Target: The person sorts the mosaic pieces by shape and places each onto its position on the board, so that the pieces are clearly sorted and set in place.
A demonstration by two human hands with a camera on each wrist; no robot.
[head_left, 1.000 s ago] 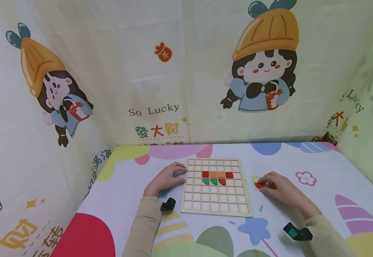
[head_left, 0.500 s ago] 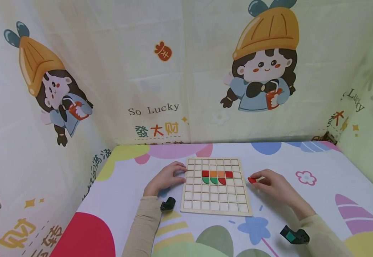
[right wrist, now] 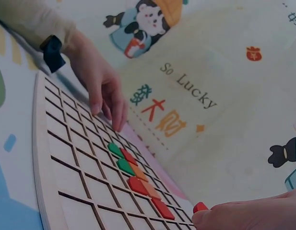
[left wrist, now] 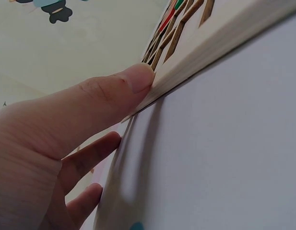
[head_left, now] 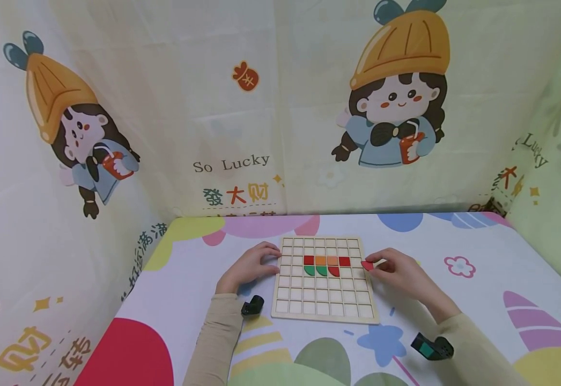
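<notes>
A wooden grid board (head_left: 326, 321) lies flat on the table. Set in its cells is a row of red, orange, pale orange and red square tiles (head_left: 345, 261). Directly below are two green quarter-round tiles (head_left: 321, 271) and a red quarter-round tile (head_left: 334, 272). My left hand (head_left: 249, 269) rests against the board's left edge; in the left wrist view its thumb (left wrist: 133, 79) touches the rim. With thumb and fingertips, my right hand (head_left: 403, 274) pinches another red tile (head_left: 367, 265) at the board's right edge. Fingers partly hide this tile, which looks quarter-round.
A printed cloth (head_left: 131, 354) covers the table. Patterned curtains (head_left: 309, 118) hang behind it and at both sides. Black wrist devices sit on the left forearm (head_left: 218, 332) and the right forearm (head_left: 478, 348).
My right hand has carried the pinched red tile leftward and slightly away from me, from the tablecloth to the board's right edge. The left hand and board stay put.
</notes>
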